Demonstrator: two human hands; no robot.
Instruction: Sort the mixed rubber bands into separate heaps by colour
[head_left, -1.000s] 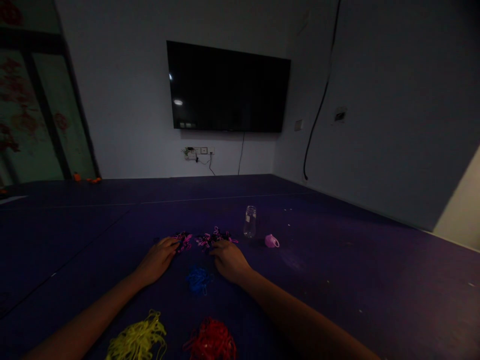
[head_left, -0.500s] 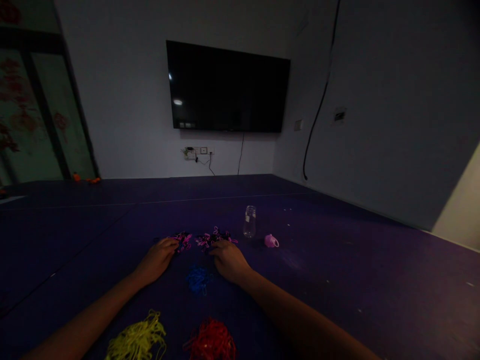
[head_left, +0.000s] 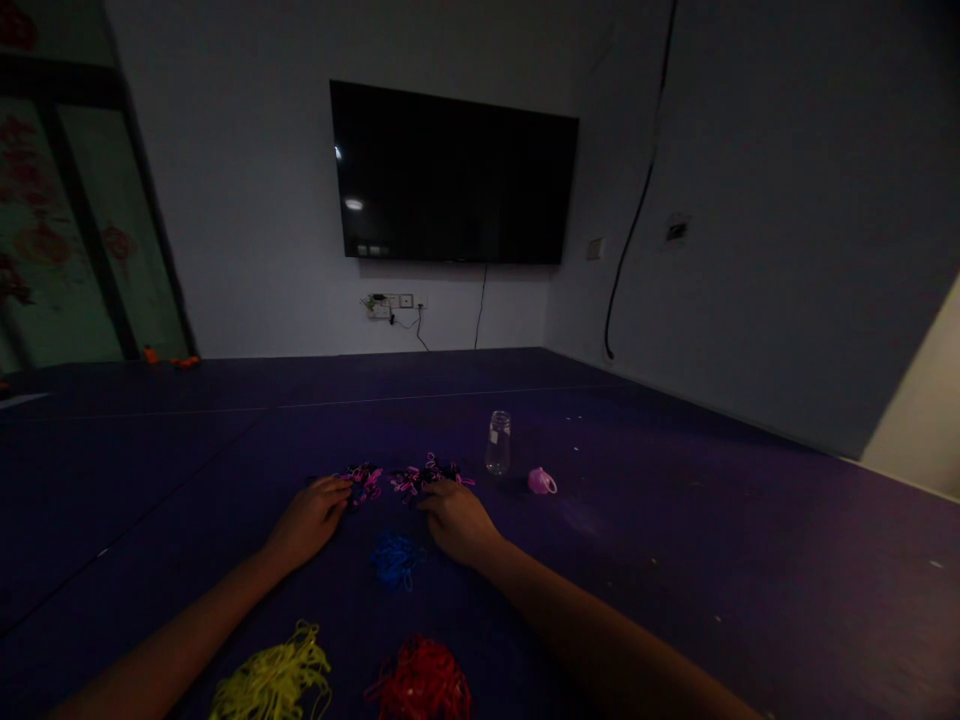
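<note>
Small pink and black elastic bands lie in two loose piles on the purple surface. My left hand (head_left: pixel 309 520) rests at the near left edge of the left pile (head_left: pixel 364 482), its fingers reaching forward and the thumb a little apart. At the right pile (head_left: pixel 431 477), my right hand (head_left: pixel 457 520) has its bent fingers drawn together on the bands. Whatever is between those fingertips is too small and dark to make out. Between my wrists sits a heap of blue bands (head_left: pixel 397 558). Closer to me are a yellow band heap (head_left: pixel 274 675) and a red one (head_left: pixel 424 680).
Beyond my right hand stands a clear bottle (head_left: pixel 498 443), with a pink lid with a loop (head_left: pixel 541 481) beside it. The purple surface (head_left: pixel 675 560) runs back to the walls. A television (head_left: pixel 457 175) hangs on the far wall, and a black cable (head_left: pixel 634 230) hangs at right.
My left hand has drawn back slightly to the left, away from the left pile. My right hand stays in place at the right pile.
</note>
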